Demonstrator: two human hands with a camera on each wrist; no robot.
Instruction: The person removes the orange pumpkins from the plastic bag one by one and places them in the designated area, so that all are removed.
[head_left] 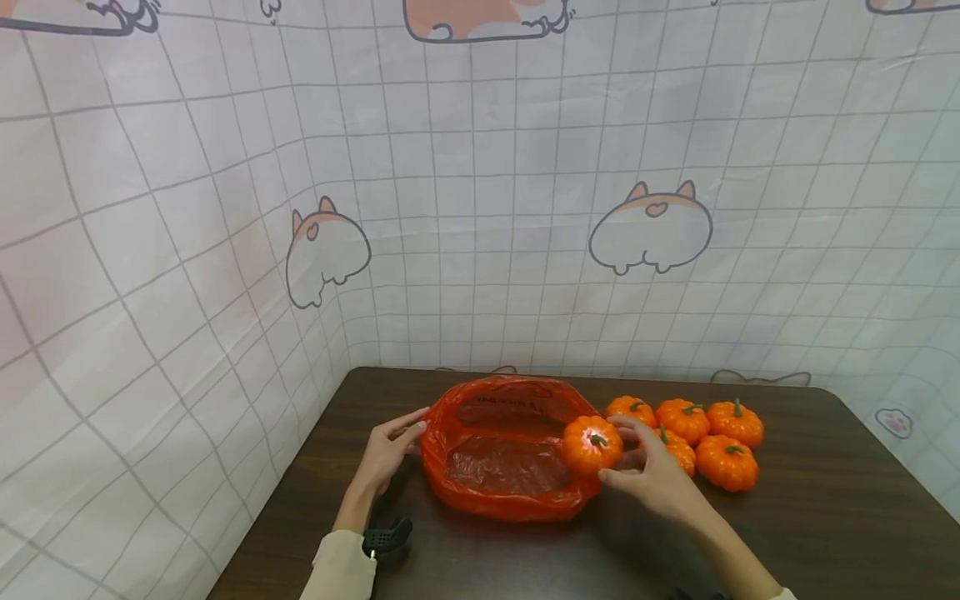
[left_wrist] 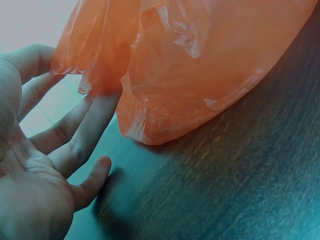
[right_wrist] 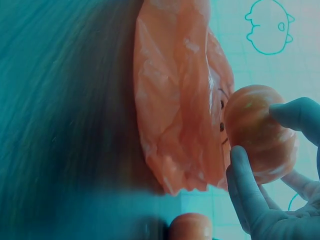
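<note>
An orange-red plastic bag (head_left: 510, 504) stands with its mouth spread wide on the table. At its left rim, my left hand (head_left: 388, 450) holds the edge of the film between thumb and fingers; some fingertips go behind the bag in the left wrist view, the little finger standing free. My right hand (head_left: 651, 473) grips a small orange pumpkin (head_left: 592, 454) with a green stem, fingers and thumb around its side. That pumpkin is in front of the bag's right rim in the head view. Wrinkled film shows inside the bag.
Several more small pumpkins (head_left: 726, 463) sit in a cluster on the table right of the bag, partly behind my right hand. The dark wooden table (head_left: 825, 500) meets a cloth wall (head_left: 487, 275) with grid lines and cartoon animals at the back and left.
</note>
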